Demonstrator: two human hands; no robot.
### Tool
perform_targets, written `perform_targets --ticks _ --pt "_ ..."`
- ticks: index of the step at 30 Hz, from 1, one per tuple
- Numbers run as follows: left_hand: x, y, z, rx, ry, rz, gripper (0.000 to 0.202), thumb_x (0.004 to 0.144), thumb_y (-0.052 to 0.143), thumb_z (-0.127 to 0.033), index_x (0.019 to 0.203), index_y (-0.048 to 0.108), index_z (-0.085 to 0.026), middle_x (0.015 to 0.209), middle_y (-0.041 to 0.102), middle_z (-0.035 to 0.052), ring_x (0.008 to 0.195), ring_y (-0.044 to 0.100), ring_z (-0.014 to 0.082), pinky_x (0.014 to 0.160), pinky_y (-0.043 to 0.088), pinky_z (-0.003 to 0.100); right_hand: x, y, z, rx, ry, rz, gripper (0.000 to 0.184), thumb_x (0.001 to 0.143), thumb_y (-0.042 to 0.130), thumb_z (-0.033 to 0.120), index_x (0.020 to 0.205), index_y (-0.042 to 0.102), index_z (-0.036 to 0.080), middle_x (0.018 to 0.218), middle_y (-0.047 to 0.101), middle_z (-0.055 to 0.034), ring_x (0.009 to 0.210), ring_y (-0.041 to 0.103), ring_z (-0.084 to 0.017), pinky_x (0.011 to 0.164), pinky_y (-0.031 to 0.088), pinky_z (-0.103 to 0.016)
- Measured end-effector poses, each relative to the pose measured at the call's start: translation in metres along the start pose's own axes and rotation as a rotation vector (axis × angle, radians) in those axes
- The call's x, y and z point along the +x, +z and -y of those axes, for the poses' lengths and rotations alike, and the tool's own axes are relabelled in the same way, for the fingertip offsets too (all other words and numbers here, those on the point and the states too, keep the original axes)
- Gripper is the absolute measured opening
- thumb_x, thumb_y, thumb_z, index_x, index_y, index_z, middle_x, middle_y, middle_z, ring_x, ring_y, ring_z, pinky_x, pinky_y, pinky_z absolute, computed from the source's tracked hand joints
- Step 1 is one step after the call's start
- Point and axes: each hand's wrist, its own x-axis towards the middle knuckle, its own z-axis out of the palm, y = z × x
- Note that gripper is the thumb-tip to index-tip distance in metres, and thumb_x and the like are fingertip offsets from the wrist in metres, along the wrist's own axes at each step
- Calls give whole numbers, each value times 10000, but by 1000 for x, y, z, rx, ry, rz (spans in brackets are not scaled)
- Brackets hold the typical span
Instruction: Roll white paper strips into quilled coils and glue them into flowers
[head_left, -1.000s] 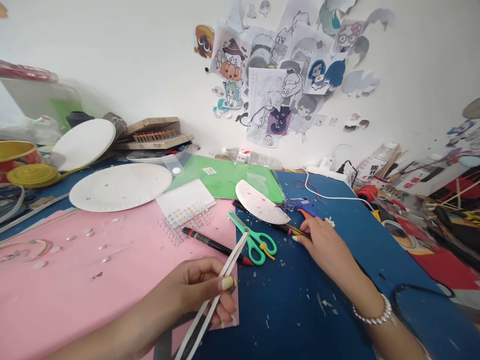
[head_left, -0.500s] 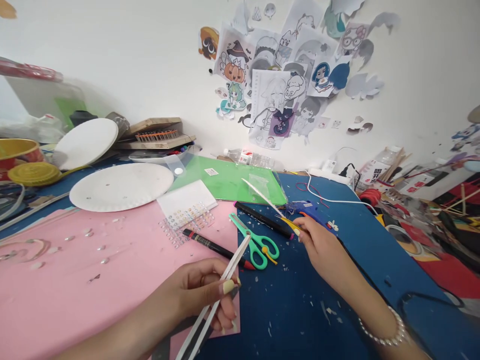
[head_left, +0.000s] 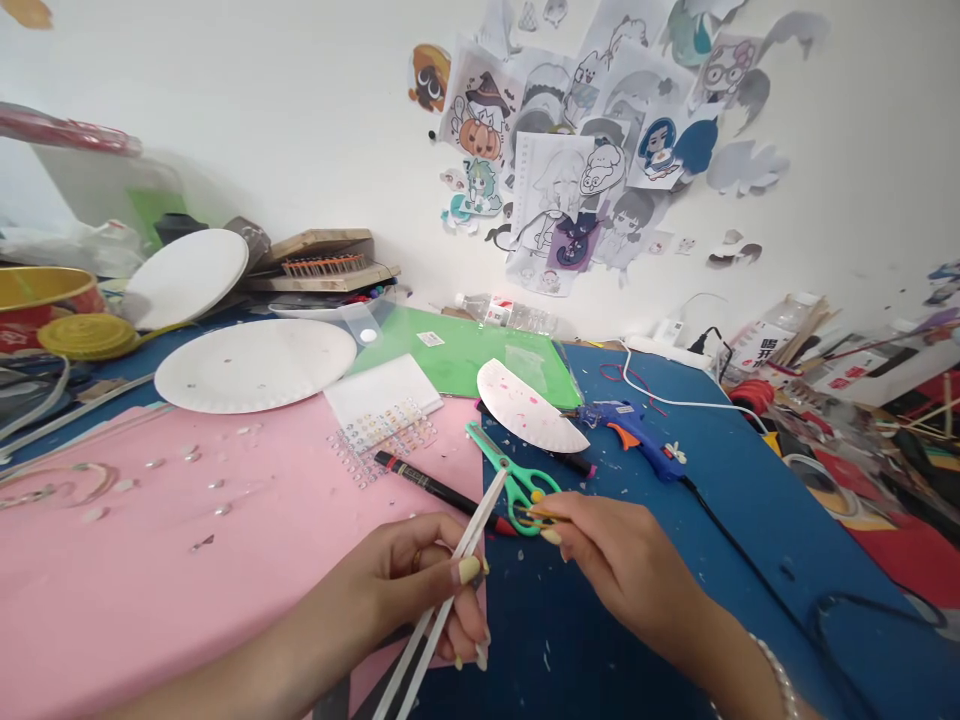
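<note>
My left hand (head_left: 420, 585) is closed around two thin white paper strips (head_left: 465, 545) that slant up toward the green scissors (head_left: 514, 478). My right hand (head_left: 615, 560) pinches a thin yellow pencil-like stick (head_left: 534, 516) just in front of the scissors' handles. A folded half paper plate (head_left: 529, 408) with pink spots lies flat beyond the scissors, over a black marker. A red-and-black pen (head_left: 431, 487) lies on the pink sheet's edge. A blue glue gun (head_left: 630, 433) rests to the right of the plate.
A pink sheet (head_left: 150, 560) covers the left of the blue table (head_left: 675, 590). White paper plates (head_left: 255, 365), a sticker gem sheet (head_left: 382, 415), a green folder (head_left: 465, 355) and a water bottle (head_left: 510, 315) lie behind. Clutter of sticks and boxes fills the right; drawings hang on the wall.
My right hand drew back from the glue gun area toward me with the yellow stick. The half plate, tilted up half a second ago, lies flat again. My left hand barely moved.
</note>
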Motion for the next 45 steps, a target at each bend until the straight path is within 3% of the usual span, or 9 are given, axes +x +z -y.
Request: perform_targets --ticks 5,26,45 --pt "-2 -1 -1 -4 -16 13 184 819 527 -300 726 516 -141 603 665 17 536 607 98 532 440 194 -1 7 8 -39 -47 29 263 894 343 299 854 565 162 682 641 -41 608 599 -156 545 422 -246" --pt "-3 -5 -2 53 6 143 170 845 485 -274 783 566 -138 609 682 32 550 600 114 561 426 211 0 21 13 -218 -215 -148 265 900 355 234 806 585 142 620 601 -22 556 556 -134 506 396 -234" --pt "-4 -4 -1 20 -11 138 217 846 473 -315 759 569 -141 587 675 28 531 600 115 566 435 215 -2 23 15 -291 -298 -231 208 876 417 184 760 581 130 529 562 -8 481 478 -126 478 327 -252"
